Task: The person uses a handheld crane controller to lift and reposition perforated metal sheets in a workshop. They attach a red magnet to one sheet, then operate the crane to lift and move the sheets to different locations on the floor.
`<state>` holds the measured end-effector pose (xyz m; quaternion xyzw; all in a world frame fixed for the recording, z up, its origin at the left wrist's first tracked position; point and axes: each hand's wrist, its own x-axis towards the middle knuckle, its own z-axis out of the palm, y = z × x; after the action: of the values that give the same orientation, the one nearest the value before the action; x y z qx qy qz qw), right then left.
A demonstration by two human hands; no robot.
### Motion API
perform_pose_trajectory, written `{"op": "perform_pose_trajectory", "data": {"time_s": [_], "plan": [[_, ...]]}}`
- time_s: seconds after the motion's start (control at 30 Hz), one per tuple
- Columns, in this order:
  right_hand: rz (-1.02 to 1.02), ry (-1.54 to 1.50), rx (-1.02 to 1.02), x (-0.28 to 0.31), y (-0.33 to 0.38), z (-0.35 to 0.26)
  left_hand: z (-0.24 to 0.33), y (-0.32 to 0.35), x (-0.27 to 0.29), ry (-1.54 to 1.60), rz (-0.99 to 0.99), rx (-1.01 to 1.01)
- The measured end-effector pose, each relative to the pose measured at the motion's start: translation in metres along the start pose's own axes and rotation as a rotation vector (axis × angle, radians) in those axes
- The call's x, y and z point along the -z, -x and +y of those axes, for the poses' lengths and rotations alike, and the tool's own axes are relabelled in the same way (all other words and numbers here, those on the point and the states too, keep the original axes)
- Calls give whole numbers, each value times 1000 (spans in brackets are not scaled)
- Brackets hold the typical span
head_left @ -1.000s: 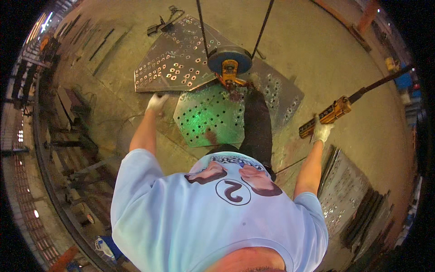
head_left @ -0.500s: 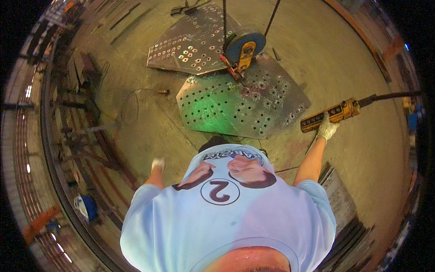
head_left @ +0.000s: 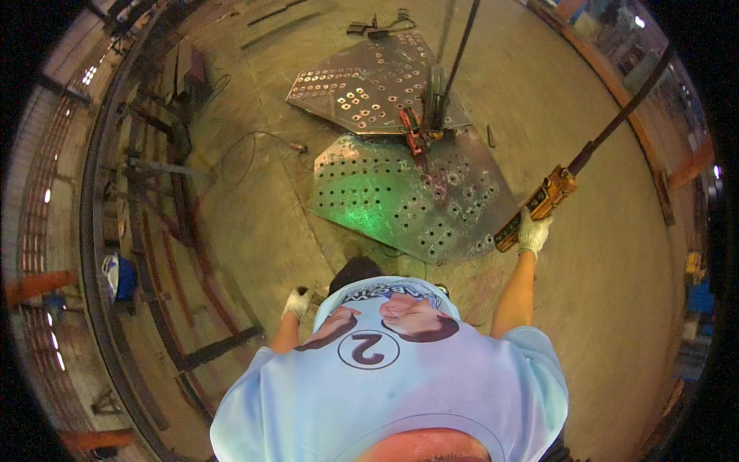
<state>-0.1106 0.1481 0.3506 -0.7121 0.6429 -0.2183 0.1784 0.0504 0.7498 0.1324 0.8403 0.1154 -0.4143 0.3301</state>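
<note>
Your right hand (head_left: 534, 232) gripping yellow pendant control (head_left: 557, 190), long axis slanting forward-right toward cable (head_left: 625, 112). Holed steel plate (head_left: 410, 194) ahead-left of that hand, nearer to it than to left hand (head_left: 297, 302); cannot tell whether left fingers closed.

Dim yellowish light, green glow on lower plate (head_left: 416, 199), bent edges, leftmost glare spots — perhaps lamps (head_left: 48, 195)
</note>
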Motion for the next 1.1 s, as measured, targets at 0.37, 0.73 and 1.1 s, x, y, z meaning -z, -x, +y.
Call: {"op": "perform_pose_trajectory", "data": {"time_s": [0.37, 0.73, 1.1], "plan": [[-118, 92, -101, -29, -6, 3, -20, -18, -19, -75, -108, 140], [-68, -115, -246, -120, -22, 51, -120, 24, 36, 108, -19, 222], [-320, -182, -128, -189, -17, -5, 14, 81, -23, 218, 318, 400]]}}
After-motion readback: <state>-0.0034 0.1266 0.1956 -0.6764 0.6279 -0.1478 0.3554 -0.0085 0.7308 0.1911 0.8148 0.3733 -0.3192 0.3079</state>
